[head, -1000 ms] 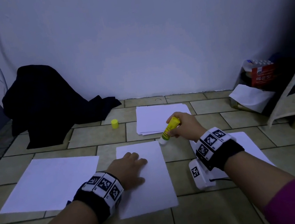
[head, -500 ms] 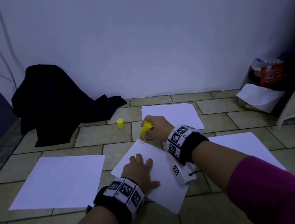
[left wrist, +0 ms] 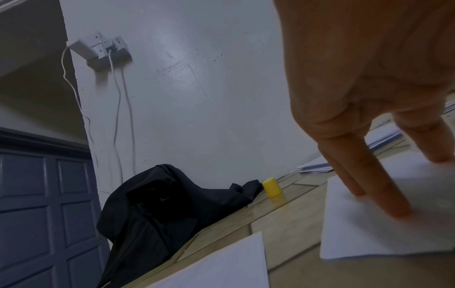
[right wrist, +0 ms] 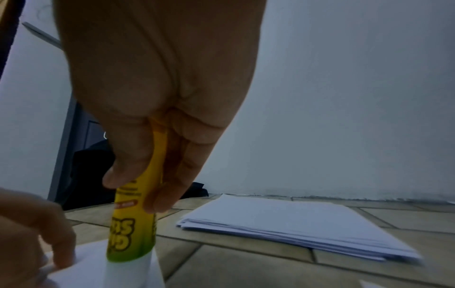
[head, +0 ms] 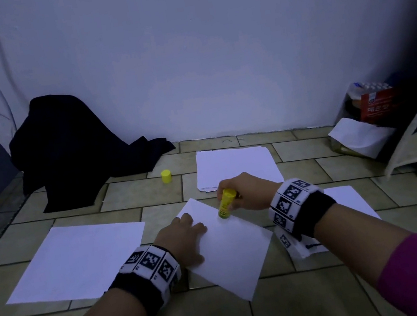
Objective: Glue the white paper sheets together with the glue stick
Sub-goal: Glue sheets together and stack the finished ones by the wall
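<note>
Three loose white sheets (one stack besides), one glue stick, one yellow cap, two hands.

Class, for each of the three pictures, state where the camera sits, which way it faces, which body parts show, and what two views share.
Head: worn on the head, looking down at the floor; both forearms, left hand on the sheet, right hand holding the glue stick.
Left wrist: low, facing the wall; left fingers pressing the sheet, yellow cap beyond.
Right wrist: low, looking along the right hand; fingers round the glue stick, paper stack behind.
Shared: both wrist views show the dark cloth.
</note>
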The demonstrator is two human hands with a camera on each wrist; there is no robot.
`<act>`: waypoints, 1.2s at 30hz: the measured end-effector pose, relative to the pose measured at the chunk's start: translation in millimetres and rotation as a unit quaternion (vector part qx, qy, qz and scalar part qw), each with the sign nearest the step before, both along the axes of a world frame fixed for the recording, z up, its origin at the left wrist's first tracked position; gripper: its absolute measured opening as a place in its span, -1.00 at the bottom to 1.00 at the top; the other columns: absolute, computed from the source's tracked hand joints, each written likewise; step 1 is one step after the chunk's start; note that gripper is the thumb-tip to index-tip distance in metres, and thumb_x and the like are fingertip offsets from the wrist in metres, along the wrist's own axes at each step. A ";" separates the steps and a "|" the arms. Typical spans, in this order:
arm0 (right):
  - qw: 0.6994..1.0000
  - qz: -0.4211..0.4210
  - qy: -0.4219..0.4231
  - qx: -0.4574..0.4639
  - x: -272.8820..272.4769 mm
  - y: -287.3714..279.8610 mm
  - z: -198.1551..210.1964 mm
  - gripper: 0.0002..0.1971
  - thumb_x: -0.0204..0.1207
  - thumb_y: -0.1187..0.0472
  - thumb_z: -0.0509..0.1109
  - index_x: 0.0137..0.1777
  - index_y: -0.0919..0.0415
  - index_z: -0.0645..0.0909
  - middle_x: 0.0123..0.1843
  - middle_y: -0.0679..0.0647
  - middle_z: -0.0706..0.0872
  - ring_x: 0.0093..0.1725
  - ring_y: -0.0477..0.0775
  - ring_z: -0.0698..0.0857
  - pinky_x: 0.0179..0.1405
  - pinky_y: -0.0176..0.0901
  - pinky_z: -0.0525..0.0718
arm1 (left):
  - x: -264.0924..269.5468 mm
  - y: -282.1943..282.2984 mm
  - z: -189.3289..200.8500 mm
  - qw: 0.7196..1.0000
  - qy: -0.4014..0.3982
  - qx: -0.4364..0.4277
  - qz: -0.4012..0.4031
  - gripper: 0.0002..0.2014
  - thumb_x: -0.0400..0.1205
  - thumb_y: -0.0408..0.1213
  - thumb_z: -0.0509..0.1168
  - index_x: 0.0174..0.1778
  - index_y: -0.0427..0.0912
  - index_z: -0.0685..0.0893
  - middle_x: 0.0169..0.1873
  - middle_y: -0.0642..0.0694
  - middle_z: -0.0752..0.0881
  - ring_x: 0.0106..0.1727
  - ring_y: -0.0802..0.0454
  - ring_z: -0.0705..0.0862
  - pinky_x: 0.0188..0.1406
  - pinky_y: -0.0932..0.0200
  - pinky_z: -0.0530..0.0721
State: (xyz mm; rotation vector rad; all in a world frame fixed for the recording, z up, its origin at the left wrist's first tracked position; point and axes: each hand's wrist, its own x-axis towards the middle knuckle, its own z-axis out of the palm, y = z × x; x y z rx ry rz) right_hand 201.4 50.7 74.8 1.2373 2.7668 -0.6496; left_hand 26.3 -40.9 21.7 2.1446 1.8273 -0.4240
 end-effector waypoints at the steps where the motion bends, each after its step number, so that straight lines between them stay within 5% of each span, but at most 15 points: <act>1: 1.000 0.002 -0.003 -0.004 9.2 -1.5 1.4 -0.70 0.52 0.27 0.44 0.24 0.17 0.60 0.15 0.14 0.70 0.07 0.06 0.59 -0.03 -0.28 0.41 | -0.6 -0.2 -0.3 1.000 -0.005 0.004 0.000 -0.32 0.57 0.04 0.36 0.60 0.11 0.25 0.62 -0.08 0.04 0.56 -0.13 0.24 0.41 -0.05 0.49; 4: 1.000 0.006 -0.023 -0.019 35.9 -5.6 4.6 -0.71 0.51 0.26 0.46 0.22 0.15 0.61 0.10 0.11 0.71 -0.02 -0.02 0.57 -0.04 -0.23 0.51 | -1.6 -0.4 -0.1 1.000 -0.007 0.013 -0.017 -0.32 0.56 0.03 0.37 0.59 0.11 0.26 0.65 -0.01 -0.12 0.55 -0.14 0.25 0.38 -0.03 0.51; 8: 0.998 0.013 -0.046 -0.043 62.4 -6.1 6.6 -0.73 0.48 0.26 0.48 0.16 0.09 0.62 0.11 0.08 0.70 0.08 0.09 0.66 0.10 -0.02 0.67 | 0.9 1.0 3.7 0.999 0.007 0.003 -0.048 -0.33 0.61 0.00 0.31 0.62 0.15 0.18 0.60 0.02 0.15 0.48 -0.12 0.32 0.32 -0.01 0.53; 12: 0.996 0.013 -0.071 -0.051 71.6 -2.7 12.6 -0.73 0.50 0.27 0.47 0.18 0.11 0.62 0.04 0.04 0.66 -0.01 0.02 0.62 0.10 -0.05 0.66 | 3.2 1.4 7.2 0.996 0.046 -0.007 -0.080 -0.31 0.64 0.07 0.27 0.66 0.17 0.11 0.55 -0.06 0.23 0.45 -0.15 0.38 0.30 -0.01 0.51; 17: 0.995 -0.070 0.063 -0.028 71.2 6.3 12.7 -0.74 0.46 0.33 0.47 0.13 0.13 0.64 -0.06 0.01 0.70 -0.19 -0.07 0.65 -0.11 -0.24 0.67 | 11.8 -2.8 9.1 0.998 0.052 0.000 -0.043 -0.36 0.63 0.12 0.26 0.58 0.00 0.25 0.39 -0.17 0.36 0.30 -0.18 0.55 0.17 -0.03 0.55; 20: 0.983 -0.127 0.129 -0.016 63.6 10.5 10.2 -0.77 0.45 0.36 0.47 0.10 0.18 0.64 -0.11 0.02 0.68 -0.25 -0.05 0.67 -0.26 -0.36 0.65 | 16.4 -6.4 7.3 0.999 0.033 0.022 -0.034 -0.34 0.59 0.12 0.31 0.51 -0.16 0.32 0.41 -0.18 0.32 0.37 -0.15 0.45 0.23 -0.04 0.57; 24: 0.978 -0.163 0.129 -0.007 47.6 13.3 2.4 -0.75 0.45 0.33 0.48 0.12 0.22 0.65 -0.01 0.08 0.68 -0.08 0.01 0.63 -0.09 -0.19 0.62 | 20.7 -7.3 4.5 0.997 -0.027 0.025 -0.072 -0.28 0.61 -0.02 0.33 0.62 -0.18 0.19 0.66 -0.09 -0.03 0.61 -0.10 0.15 0.40 -0.09 0.50; 30: 0.969 -0.196 0.146 -0.014 17.2 15.8 -7.8 -0.71 0.46 0.31 0.46 0.19 0.23 0.64 0.20 0.17 0.68 0.15 0.10 0.62 -0.06 -0.24 0.50 | 18.4 -4.3 5.9 0.997 -0.001 0.019 -0.074 -0.39 0.63 0.04 0.27 0.55 -0.15 0.33 0.49 -0.13 0.32 0.47 -0.10 0.34 0.31 -0.09 0.54; 36: 0.969 -0.199 0.142 -0.031 -8.3 16.1 -11.5 -0.68 0.51 0.33 0.41 0.27 0.26 0.58 0.27 0.21 0.64 0.28 0.17 0.59 0.00 -0.26 0.48 | 19.4 -6.7 3.7 0.996 -0.033 0.026 -0.082 -0.37 0.64 -0.01 0.28 0.56 -0.24 0.30 0.59 -0.11 0.15 0.55 -0.07 0.24 0.39 -0.03 0.46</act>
